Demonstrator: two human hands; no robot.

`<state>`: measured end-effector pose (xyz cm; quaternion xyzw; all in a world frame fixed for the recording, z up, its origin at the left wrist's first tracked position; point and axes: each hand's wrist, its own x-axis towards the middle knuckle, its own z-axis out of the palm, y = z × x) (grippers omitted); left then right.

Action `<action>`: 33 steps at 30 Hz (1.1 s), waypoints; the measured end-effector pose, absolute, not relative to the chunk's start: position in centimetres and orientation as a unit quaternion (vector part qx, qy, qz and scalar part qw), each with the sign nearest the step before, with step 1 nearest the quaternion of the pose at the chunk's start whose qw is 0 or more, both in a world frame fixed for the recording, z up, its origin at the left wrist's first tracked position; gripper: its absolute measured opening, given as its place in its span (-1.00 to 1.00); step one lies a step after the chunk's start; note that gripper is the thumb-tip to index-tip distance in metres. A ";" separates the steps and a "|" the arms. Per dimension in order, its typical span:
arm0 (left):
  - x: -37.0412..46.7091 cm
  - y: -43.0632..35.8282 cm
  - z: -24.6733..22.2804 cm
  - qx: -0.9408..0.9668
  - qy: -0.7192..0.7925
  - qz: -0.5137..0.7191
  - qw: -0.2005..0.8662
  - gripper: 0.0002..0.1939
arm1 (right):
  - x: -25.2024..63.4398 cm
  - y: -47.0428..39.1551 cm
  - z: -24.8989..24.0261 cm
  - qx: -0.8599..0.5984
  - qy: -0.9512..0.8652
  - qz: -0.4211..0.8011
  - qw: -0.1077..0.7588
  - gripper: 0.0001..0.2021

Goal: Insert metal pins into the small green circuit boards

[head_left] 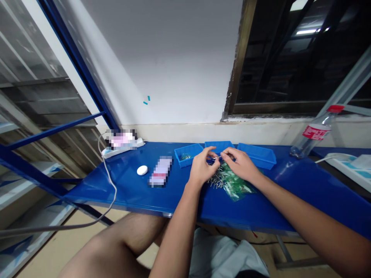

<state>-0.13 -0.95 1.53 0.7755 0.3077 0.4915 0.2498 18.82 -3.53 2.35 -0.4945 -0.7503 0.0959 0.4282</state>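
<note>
Count: 2 hands, 1 thin silver metal piece (216, 157), 3 open-top blue plastic bins (265, 162), 1 crumpled green-tinted clear plastic bag (236, 190), 1 loose pile of small silver metal parts (216, 181), 1 clear plastic bottle with red cap (310, 136). Piece sits between the hands' fingertips. Right hand (238, 164) pinches its 3 o'clock end; left hand (203, 166) has thumb and index curled round it, can't tell if they're clamped. From the hands: pile at 6, bag at 5, bins roughly 9, 12 and 3, bottle just short of 3. Middle bin partly hidden by hands. Pile parts overlap, uncountable. Left bin's contents unclear.
</note>
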 end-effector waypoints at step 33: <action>-0.1 -0.4 1.6 0.699 0.295 0.540 0.365 -0.62 | 18.9 -2.3 0.5 -0.461 -0.688 0.274 0.489 -0.72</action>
